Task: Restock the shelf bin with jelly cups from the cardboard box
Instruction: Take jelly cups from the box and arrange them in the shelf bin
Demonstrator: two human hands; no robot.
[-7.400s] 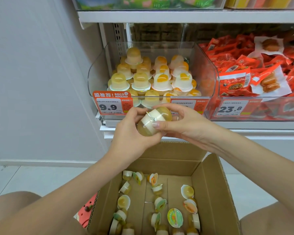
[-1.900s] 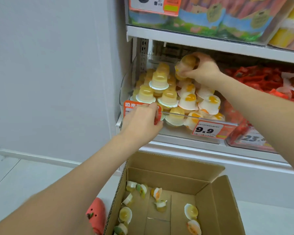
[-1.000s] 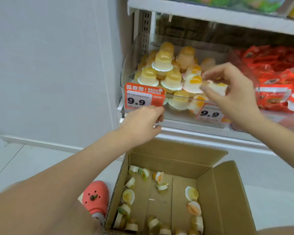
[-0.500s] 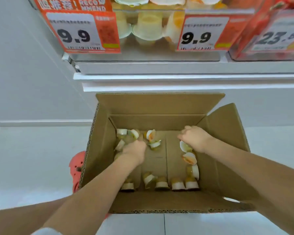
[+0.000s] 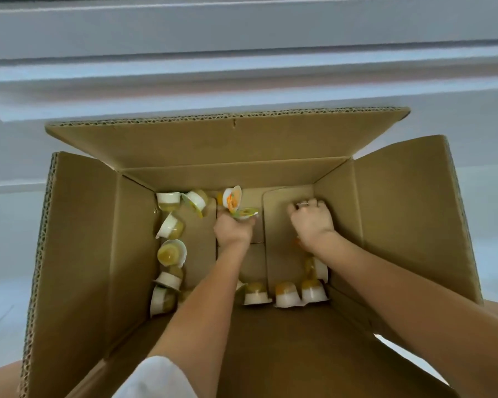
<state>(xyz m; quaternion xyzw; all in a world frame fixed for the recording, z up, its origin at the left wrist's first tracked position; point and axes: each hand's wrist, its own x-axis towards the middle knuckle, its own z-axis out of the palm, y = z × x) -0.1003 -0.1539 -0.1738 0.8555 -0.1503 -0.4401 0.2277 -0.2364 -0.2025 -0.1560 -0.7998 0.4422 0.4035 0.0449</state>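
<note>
Both of your hands are down inside the cardboard box [image 5: 84, 239], which fills the middle of the frame with its flaps folded outward. Your left hand [image 5: 233, 227], just left of centre, is closed around two jelly cups [image 5: 236, 203] that stick out above the knuckles, one showing its printed lid. Your right hand [image 5: 311, 221], right of centre, is curled into a fist against the box floor; whether it holds a cup I cannot tell, since the fingers hide whatever is under them.

More loose cups [image 5: 170, 251] lie in a column down the left of the box floor, and a row of three [image 5: 286, 294] stands lid-down along the near edge at lower centre. The shelf bin is out of view above the top of the frame.

These cups look light, small and fairly rigid, with smooth plastic walls that may slip and thin peel-off film lids that probably dent or puncture under a fingernail. Pinch each by its body just under the flared rim, not by the lid, and do not squeeze hard. Carrying several at once risks dropping one on the lift to the shelf.
</note>
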